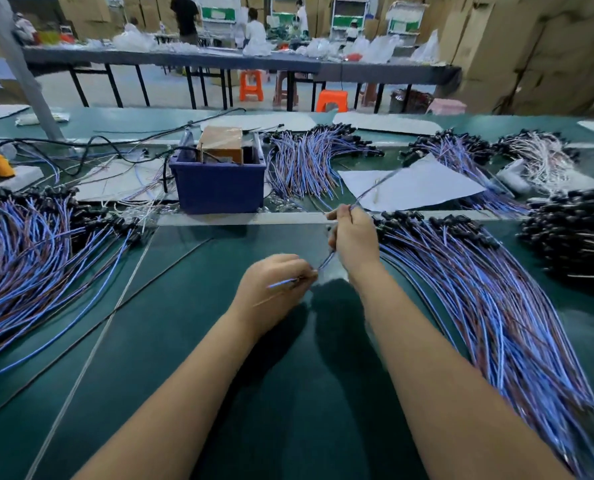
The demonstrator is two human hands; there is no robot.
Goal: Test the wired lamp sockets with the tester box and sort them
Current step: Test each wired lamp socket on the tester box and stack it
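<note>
A blue-and-brown wired socket lead (326,259) stretches above the green worktop (191,341), both hands pinching it: the left hand (275,285) at its near end, the right hand (352,237) farther along. A blurred socket pile (462,289) fans out at right, another pile (36,251) at left. The blue tester box (218,181) stands behind.

I see a smooth, slightly glossy green table mat (191,341), a blue plastic bin (219,185), matt white paper (417,188) and plastic-sheathed wires (489,306).
</note>
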